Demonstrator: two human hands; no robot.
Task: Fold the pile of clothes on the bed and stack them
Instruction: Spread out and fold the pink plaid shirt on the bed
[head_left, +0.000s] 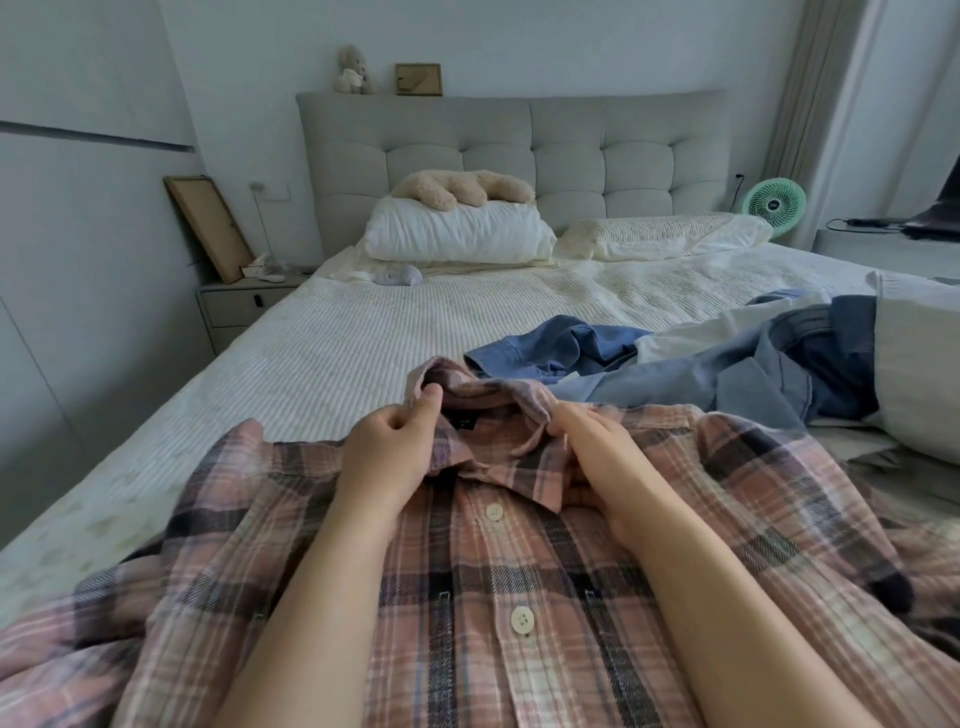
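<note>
Two hands were at work on the collar of a pink plaid shirt, which lay spread front-up across the near end of the bed, buttons closed down the middle. The left hand had its fingers curled, thumb and fingertips pinching the left side of the collar where the fabric stood up in a small fold. The right hand was curled over the right collar point, fingers tucked into the cloth and gripping it. The shirt's left shoulder ended just short of the bed's left edge, and its right sleeve ran off toward the right, close to the pile of clothes, a heap of blue and white garments lying just beyond the collar on the right half of the bed. A wide stretch of ribbed white bedspread lay open beyond and to the left of the shirt, reaching up to two pillows at the grey headboard. A beige plush toy rested on the left pillow. A small grey item sat near that pillow; what it was, hard to tell.
</note>
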